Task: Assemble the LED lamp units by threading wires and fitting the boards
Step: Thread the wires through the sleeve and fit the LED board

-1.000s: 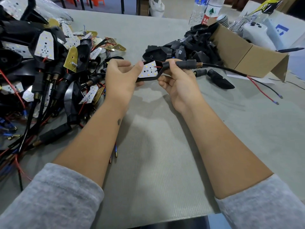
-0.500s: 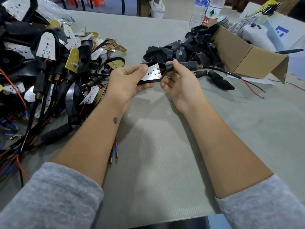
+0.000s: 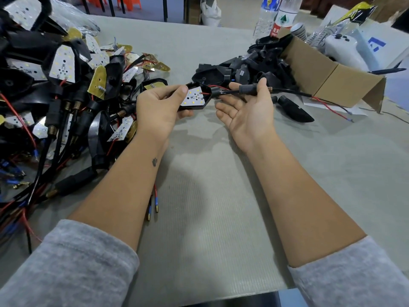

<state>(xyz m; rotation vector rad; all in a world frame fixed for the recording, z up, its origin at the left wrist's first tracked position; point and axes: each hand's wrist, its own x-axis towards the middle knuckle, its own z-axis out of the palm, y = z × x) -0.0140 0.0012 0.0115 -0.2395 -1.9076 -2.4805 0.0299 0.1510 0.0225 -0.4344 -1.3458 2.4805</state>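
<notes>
My left hand [image 3: 157, 109] grips a black lamp housing [image 3: 200, 106], thumb lying on its upper edge. A white LED board [image 3: 194, 96] sits inside the housing, with a short red wire running from it toward the neck. My right hand [image 3: 247, 116] is turned palm up to the right of the housing. Its thumb and forefinger pinch the black stem [image 3: 247, 89] while the other fingers are spread loose. From the stem a black cable [image 3: 292, 93] trails right across the table and ends in red and black leads [image 3: 332, 110].
A big heap of wired lamp units [image 3: 62, 85] fills the left side. Empty black housings [image 3: 254, 67] spill from a cardboard box [image 3: 332, 83] at the back right, one housing [image 3: 294, 109] lying loose. Water bottles [image 3: 281, 16] stand behind. Blue-sleeved wire ends [image 3: 152, 207] lie under my left forearm.
My right hand has turned palm up and its lower fingers have uncurled, keeping only thumb and forefinger on the stem. The housing has tilted so the board faces me more.
</notes>
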